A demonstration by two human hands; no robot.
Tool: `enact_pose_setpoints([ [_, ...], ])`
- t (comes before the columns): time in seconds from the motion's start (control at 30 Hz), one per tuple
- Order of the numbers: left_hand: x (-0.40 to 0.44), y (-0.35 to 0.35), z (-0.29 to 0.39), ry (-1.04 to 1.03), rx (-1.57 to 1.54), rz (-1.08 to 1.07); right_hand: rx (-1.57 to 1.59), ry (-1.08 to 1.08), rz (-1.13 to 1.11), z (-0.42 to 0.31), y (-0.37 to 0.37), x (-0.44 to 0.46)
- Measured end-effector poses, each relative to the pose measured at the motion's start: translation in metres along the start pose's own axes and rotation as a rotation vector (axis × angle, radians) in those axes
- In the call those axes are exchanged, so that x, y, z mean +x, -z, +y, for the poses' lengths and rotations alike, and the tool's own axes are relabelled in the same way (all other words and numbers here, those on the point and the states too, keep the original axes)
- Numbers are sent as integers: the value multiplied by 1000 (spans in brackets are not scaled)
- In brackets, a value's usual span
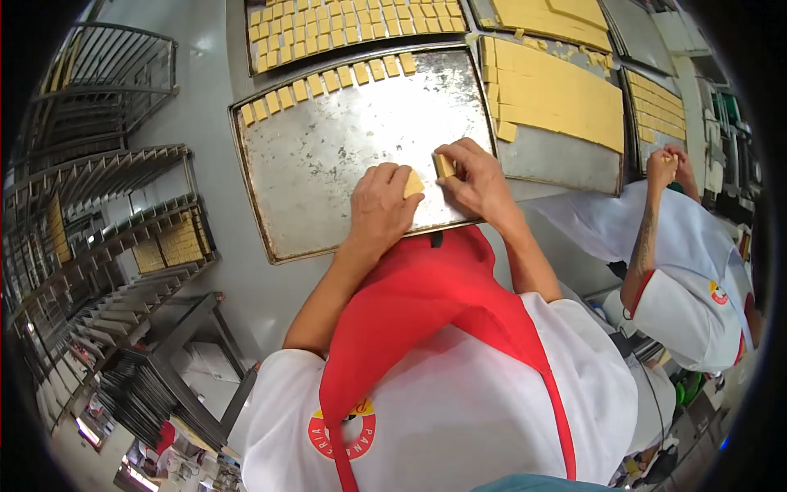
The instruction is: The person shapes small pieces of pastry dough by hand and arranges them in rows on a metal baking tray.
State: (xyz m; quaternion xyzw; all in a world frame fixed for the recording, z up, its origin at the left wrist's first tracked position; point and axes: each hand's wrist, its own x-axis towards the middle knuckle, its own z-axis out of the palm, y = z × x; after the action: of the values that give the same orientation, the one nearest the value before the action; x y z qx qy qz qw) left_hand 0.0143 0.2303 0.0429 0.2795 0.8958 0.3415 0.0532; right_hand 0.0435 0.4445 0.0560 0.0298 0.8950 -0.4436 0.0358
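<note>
My left hand (381, 205) is over the worn metal baking tray (311, 180), fingers curled round a yellow rectangular dough piece (413, 184). Close by on the right, my right hand (477, 182) pinches another thick dough piece (444, 166) between thumb and fingers; it may be a small stack. A small gap separates the two hands. Along the tray's far edge runs a row of cut dough pieces (314, 84), spaced apart. Bare, spotted metal shows between that row and my hands.
A tray filled with dough pieces (352, 25) lies beyond mine. To the right is a large sheet of dough (557, 94) with loose pieces at its edge. A co-worker's hands (668, 164) are at the far right. Metal racks (123, 221) stand at the left.
</note>
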Motion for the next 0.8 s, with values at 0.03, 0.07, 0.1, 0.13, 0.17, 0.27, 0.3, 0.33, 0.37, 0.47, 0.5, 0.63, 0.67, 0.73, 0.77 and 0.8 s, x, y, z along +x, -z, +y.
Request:
enact_pose_setpoints([
  [0.03,1,3,3,1,16,9,8,8,1,9,5,1],
  [0.07,2,6,6,-10,52,11,266,-77,-56,22,9,3],
  [0.1,4,6,8,-10,62,10,523,-161,-115,28,14,6],
  [0.13,7,6,10,-16,70,68,767,-199,-122,31,15,9],
  [0.17,11,3,13,-22,76,126,774,-197,-123,34,18,12],
  [0.27,30,-3,33,153,-98,203,864,-140,-107,35,25,22],
  [0.3,36,-5,39,329,-287,187,864,-139,-122,35,27,24],
  [0.33,45,-10,40,385,-377,188,816,-100,-68,33,29,26],
  [0.37,54,-13,42,396,-373,195,770,-60,-12,32,29,27],
  [0.47,77,-16,46,641,-956,25,715,51,45,35,27,35],
  [0.5,80,-19,41,641,-960,19,700,103,72,36,27,37],
  [0.63,93,-24,23,616,-1136,-40,662,147,37,43,33,47],
  [0.67,97,-22,20,618,-1146,-52,650,150,47,44,33,50],
  [0.73,106,-18,14,597,-1131,-79,636,139,57,42,32,55],
  [0.77,110,-17,11,576,-1104,-99,644,120,93,39,30,59],
  [0.8,114,-16,9,580,-1109,-105,653,102,129,37,29,64],
])
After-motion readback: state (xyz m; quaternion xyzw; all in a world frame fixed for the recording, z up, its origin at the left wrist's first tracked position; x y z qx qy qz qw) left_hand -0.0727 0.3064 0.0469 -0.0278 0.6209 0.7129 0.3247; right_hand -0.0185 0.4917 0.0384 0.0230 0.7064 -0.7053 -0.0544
